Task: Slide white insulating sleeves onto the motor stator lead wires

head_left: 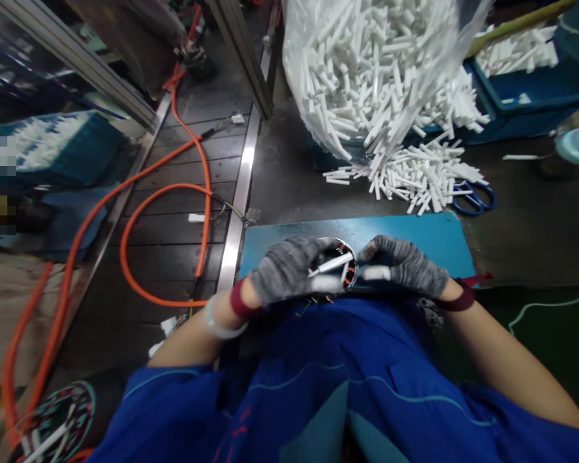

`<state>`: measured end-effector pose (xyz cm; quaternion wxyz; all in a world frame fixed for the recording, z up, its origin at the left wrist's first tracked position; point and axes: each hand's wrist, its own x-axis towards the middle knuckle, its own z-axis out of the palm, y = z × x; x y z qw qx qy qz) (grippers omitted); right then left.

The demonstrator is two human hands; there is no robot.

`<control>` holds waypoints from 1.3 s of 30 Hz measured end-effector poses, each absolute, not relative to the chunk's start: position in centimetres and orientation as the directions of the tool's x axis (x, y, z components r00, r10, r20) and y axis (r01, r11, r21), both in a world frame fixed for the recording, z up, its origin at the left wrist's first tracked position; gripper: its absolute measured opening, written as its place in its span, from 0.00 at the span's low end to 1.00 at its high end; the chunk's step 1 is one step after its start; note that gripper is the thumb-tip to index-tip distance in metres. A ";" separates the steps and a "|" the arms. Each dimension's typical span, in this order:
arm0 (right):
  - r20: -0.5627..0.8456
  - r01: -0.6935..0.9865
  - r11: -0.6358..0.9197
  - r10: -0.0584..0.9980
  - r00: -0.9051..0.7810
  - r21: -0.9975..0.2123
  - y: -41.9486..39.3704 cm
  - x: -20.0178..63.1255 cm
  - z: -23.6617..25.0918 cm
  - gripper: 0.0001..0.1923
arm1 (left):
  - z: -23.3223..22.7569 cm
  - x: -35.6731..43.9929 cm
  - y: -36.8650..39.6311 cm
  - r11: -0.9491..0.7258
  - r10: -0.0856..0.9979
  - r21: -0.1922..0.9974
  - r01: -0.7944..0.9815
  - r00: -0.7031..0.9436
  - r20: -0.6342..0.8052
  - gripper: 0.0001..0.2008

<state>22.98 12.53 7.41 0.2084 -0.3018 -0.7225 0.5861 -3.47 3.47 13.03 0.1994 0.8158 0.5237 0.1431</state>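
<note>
My left hand (289,270), in a grey knitted glove, wraps round the left side of a ring-shaped motor stator (351,273) and holds it in front of my body. Reddish windings show around the stator's rim. A white sleeve tube (335,264) lies slantwise across its opening, and thin wire ends stick out below. Just right of the stator is my gloved right hand (405,267), its thumb and forefinger apart with nothing visible between them. The thumb has a white covering at the tip. Beneath both hands lies a blue board (299,231).
A clear bag (299,83) of white tubes stands beyond the board, with a loose pile (415,177) spilling out. Blue scissors (473,198) lie beside it. Blue bins (535,109) stand at right. Orange cable (125,238) loops at left; another stator (62,411) sits lower left.
</note>
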 end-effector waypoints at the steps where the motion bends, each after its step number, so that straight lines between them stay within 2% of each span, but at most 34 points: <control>1: -0.040 0.194 0.165 0.653 -0.756 -0.967 12.0 23.1 7.2 0.24 | 12.6 -4.6 2.4 -0.421 0.885 0.499 0.757 0.464 0.042 0.38; 2: -0.016 0.197 0.216 0.635 -0.772 -0.956 11.6 23.2 7.0 0.24 | 12.1 -5.7 1.4 -0.476 0.848 0.499 0.724 0.529 0.041 0.39; 3: 0.018 0.206 0.281 0.630 -0.777 -0.937 11.2 23.0 6.8 0.23 | 11.5 -6.6 0.6 -0.512 0.835 0.454 0.729 0.547 0.063 0.35; 5: 0.100 0.243 0.435 0.630 -0.770 -0.867 10.9 22.5 6.5 0.22 | 10.2 -7.4 -0.6 -0.516 0.854 0.328 0.792 0.508 0.117 0.28; 7: 0.149 0.347 0.569 0.650 -0.745 -0.746 11.5 22.0 6.6 0.18 | 9.0 -6.9 -0.9 -0.457 0.885 0.191 0.868 0.422 0.198 0.24; 9: 0.159 0.543 0.613 0.734 -0.660 -0.573 13.0 22.0 7.1 0.15 | 8.2 -5.5 -0.7 -0.366 0.906 0.110 0.924 0.327 0.269 0.23; 11: 0.167 0.725 0.543 0.834 -0.527 -0.423 15.1 22.4 7.8 0.16 | 7.8 -4.1 -0.3 -0.280 0.925 0.122 0.952 0.234 0.299 0.21; 14: 0.146 0.886 0.386 0.922 -0.359 -0.256 18.7 22.9 8.9 0.19 | 7.6 -3.3 0.0 -0.264 0.923 0.234 0.936 0.174 0.343 0.18; 17: 0.086 0.931 0.338 0.941 -0.328 -0.138 21.6 22.9 9.1 0.17 | 7.8 -3.4 -0.7 -0.257 0.910 0.319 0.912 0.117 0.398 0.19; 20: 0.073 0.922 0.372 0.928 -0.365 -0.113 22.8 22.8 8.9 0.14 | 8.3 -3.2 -1.8 -0.185 0.924 0.372 0.910 0.032 0.382 0.18; 22: 0.149 0.911 0.372 0.925 -0.348 -0.180 22.3 22.9 8.9 0.12 | 8.7 -2.9 -2.4 -0.153 0.922 0.326 0.933 0.016 0.387 0.15; 24: 0.246 0.843 0.380 0.921 -0.303 -0.381 20.7 22.9 9.2 0.11 | 9.1 -2.6 -2.6 -0.148 0.918 0.232 0.961 0.046 0.394 0.12; 26: 0.271 0.649 0.409 0.912 -0.307 -0.642 18.1 22.8 9.9 0.12 | 9.7 -2.7 -2.5 -0.178 0.921 0.157 0.971 0.108 0.375 0.12; 28: 0.242 0.415 0.438 0.862 -0.446 -0.797 15.4 22.4 10.5 0.17 | 10.3 -3.2 -2.2 -0.236 0.919 0.108 0.966 0.186 0.347 0.13; 30: 0.221 0.320 0.420 0.832 -0.508 -0.849 13.2 21.9 10.9 0.14 | 10.9 -3.9 -1.9 -0.289 0.914 0.067 0.955 0.254 0.317 0.16; 34: 0.145 0.287 0.337 0.836 -0.529 -0.897 12.1 21.1 10.5 0.11 | 11.9 -5.4 -1.5 -0.367 0.898 0.036 0.929 0.344 0.275 0.19; 37: 0.162 0.260 0.357 0.814 -0.558 -0.897 12.7 21.1 9.8 0.12 | 12.1 -6.2 -1.1 -0.412 0.888 0.082 0.908 0.380 0.258 0.20; 39: 0.215 0.221 0.421 0.767 -0.604 -0.880 13.4 21.3 9.6 0.12 | 11.9 -6.9 -0.6 -0.447 0.881 0.169 0.878 0.400 0.252 0.21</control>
